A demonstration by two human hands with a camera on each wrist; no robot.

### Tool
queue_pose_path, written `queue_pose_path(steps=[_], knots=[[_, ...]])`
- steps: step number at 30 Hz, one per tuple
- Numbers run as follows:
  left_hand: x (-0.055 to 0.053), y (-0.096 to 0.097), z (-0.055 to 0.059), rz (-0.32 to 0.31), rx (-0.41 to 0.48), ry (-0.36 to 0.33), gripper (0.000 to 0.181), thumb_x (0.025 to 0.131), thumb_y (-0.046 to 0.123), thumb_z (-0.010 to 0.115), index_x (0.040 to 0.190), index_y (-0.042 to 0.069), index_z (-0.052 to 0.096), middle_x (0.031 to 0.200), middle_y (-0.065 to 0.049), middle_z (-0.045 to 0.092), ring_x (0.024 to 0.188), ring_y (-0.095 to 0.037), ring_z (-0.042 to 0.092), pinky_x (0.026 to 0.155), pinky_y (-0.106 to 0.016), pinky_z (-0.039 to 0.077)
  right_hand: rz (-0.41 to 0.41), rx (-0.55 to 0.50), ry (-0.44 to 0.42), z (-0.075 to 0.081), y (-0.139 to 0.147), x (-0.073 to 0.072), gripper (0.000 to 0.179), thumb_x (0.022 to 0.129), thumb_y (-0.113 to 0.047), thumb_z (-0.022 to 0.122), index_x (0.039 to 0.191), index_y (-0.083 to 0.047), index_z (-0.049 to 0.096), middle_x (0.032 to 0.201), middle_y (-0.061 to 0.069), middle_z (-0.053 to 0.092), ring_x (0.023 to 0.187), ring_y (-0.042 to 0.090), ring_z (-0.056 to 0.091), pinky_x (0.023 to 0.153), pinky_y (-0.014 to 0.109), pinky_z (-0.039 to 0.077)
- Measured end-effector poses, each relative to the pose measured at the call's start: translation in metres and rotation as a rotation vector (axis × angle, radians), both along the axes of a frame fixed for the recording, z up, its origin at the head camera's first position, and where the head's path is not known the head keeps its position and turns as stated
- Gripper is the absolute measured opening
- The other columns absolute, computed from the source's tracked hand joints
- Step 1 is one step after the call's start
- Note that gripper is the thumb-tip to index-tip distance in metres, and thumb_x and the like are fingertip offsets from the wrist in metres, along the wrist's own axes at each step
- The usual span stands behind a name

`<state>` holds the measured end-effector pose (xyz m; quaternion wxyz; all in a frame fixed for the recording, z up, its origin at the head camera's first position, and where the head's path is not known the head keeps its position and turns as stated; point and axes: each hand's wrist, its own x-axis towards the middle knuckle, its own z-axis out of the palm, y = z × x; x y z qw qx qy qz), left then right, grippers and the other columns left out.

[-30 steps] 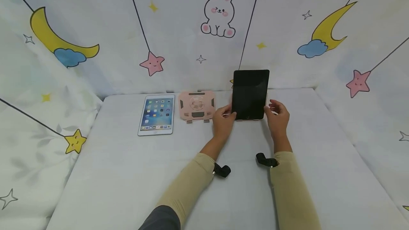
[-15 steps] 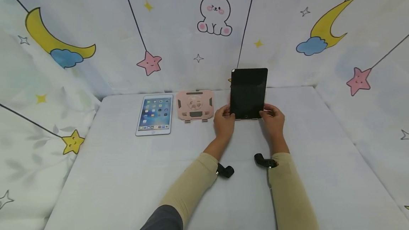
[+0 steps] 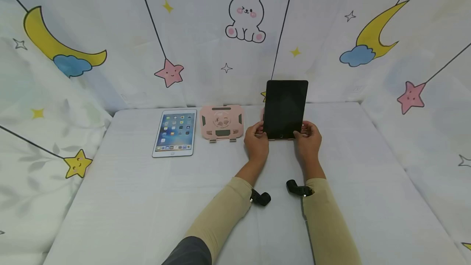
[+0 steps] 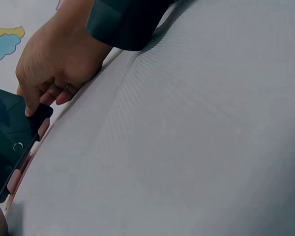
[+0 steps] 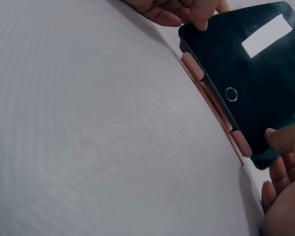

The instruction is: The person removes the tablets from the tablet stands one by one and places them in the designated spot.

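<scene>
A black tablet (image 3: 285, 107) with a dark screen stands tilted back on a pink stand (image 3: 262, 113), mostly hidden behind it. Pink tabs (image 5: 192, 66) on the stand hook over the tablet's lower edge, beside its round home button. My left hand (image 3: 256, 145) pinches the lower left corner, thumb on the front. At the lower right corner my right hand (image 3: 308, 141) does the same, its thumb (image 5: 280, 140) pressed on the glass. In the left wrist view the right hand (image 4: 59, 56) shows, with its other fingers curled behind the corner.
Left of the hands, a flat pink stand (image 3: 222, 122) with two small tabs lies on the white table (image 3: 147, 207). Beyond it lies a white tablet (image 3: 174, 133) with a lit screen of app icons. A printed cloth wall (image 3: 206, 32) rises behind the table.
My right hand has moved left and in toward the tablet, its fingers now closed round the lower right corner. The left hand still holds the other corner. The whole view shifts slightly.
</scene>
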<state>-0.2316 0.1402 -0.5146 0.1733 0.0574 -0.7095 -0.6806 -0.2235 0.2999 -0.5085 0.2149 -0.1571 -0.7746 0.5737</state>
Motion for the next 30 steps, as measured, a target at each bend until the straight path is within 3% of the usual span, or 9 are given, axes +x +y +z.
queue_pose_path(steps=[3,9,18,24,30], knots=[[-0.001,-0.002,-0.001,-0.009,0.021,0.029,0.040,0.085,-0.013,0.067,0.115,0.010,0.078,0.100,-0.012,0.070,0.089,-0.013,0.063,0.082,-0.027,0.057,0.010,0.007,0.001,0.002,0.000,0.002,0.040,0.092,0.002,0.069,0.131,0.001,0.060,0.115,0.016,0.059,0.098,0.013,0.054,0.082,0.014,0.043],[0.001,-0.004,0.000,-0.057,0.034,0.062,0.039,0.085,-0.013,0.068,0.117,0.008,0.077,0.102,-0.015,0.071,0.094,-0.025,0.068,0.084,-0.030,0.059,0.024,0.012,-0.007,0.003,0.006,0.004,0.040,0.093,0.000,0.069,0.132,-0.001,0.061,0.116,0.011,0.061,0.102,0.009,0.055,0.086,0.016,0.044],[-0.002,-0.014,0.000,-0.161,0.196,0.050,0.041,0.086,-0.015,0.066,0.122,0.003,0.073,0.111,-0.019,0.070,0.106,-0.025,0.066,0.088,-0.021,0.057,0.154,-0.209,0.127,0.011,0.009,0.007,0.044,0.091,0.013,0.065,0.134,0.008,0.056,0.111,-0.002,0.062,0.103,0.007,0.060,0.083,0.009,0.051],[-0.002,-0.011,0.013,-0.241,0.263,0.055,0.043,0.087,-0.015,0.066,0.125,0.004,0.072,0.113,-0.018,0.068,0.101,-0.016,0.064,0.086,-0.016,0.055,0.204,-0.356,0.204,0.026,0.019,0.013,0.043,0.091,0.014,0.065,0.132,0.004,0.059,0.109,0.000,0.064,0.103,0.010,0.063,0.086,0.011,0.054],[0.002,0.008,0.038,-0.372,0.303,0.060,0.043,0.089,-0.014,0.064,0.128,0.003,0.070,0.117,-0.018,0.070,0.098,-0.008,0.064,0.082,-0.016,0.056,0.161,-0.433,0.242,0.049,0.044,0.025,0.043,0.090,0.013,0.067,0.130,0.000,0.065,0.105,0.002,0.065,0.101,0.011,0.065,0.086,0.014,0.056]])
